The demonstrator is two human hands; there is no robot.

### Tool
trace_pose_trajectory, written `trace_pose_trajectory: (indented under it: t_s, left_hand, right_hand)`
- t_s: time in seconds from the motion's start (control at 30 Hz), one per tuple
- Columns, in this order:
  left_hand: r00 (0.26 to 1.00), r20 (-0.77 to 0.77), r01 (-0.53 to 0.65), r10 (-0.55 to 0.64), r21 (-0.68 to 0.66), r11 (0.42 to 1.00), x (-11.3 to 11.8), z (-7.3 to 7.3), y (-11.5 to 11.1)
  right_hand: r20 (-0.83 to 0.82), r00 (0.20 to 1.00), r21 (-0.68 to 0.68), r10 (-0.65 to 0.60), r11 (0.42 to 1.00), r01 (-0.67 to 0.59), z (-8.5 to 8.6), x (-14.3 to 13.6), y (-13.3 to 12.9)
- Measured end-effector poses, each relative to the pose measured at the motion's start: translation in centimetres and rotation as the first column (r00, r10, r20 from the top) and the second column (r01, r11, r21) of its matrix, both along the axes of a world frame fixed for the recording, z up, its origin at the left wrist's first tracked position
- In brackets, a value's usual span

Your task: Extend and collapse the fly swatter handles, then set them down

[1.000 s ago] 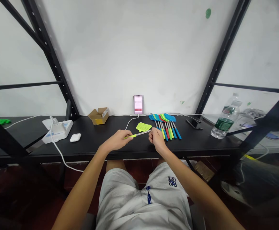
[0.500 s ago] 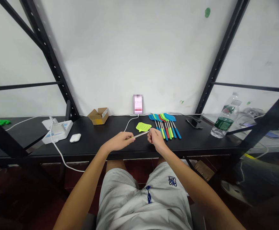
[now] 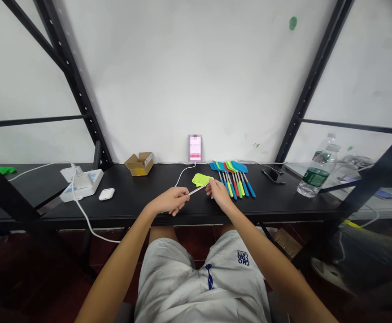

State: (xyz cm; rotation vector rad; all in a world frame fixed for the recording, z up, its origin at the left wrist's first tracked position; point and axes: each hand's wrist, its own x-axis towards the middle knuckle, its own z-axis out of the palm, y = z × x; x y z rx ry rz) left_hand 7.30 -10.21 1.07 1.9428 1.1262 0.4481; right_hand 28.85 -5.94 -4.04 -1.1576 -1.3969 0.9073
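Sliding closer together, the left hand point(image 3: 169, 200) and right hand point(image 3: 218, 193) have telescoped the yellow-green swatter point(image 3: 201, 180) shorter, fingers of both still pinching its metal shaft point(image 3: 196, 189).

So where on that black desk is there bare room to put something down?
Bare desk lies between the earbud case and the left hand, in front of the cardboard box. Another free strip runs between the row of swatters and the bottle, before the dark phone. The middle is crowded: both hands hold a yellow-green swatter there.
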Motion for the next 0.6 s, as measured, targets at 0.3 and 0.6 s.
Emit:
trace_pose_trajectory:
  t_s: [0.3, 0.6]
  left_hand:
    - [0.973, 0.083, -0.217, 0.217, -0.011, 0.976, -1.7, -2.6, 2.8]
    - [0.964, 0.145, -0.22, 0.222, -0.03, 0.975, -1.6, -2.6, 2.9]
  right_hand:
    - [0.695, 0.684, 0.026, -0.221, 0.959, 0.284, 0.5, -2.3, 8.1]
    - [0.817, 0.545, 0.096, -0.189, 0.976, 0.196, 0.0, -0.9, 7.8]
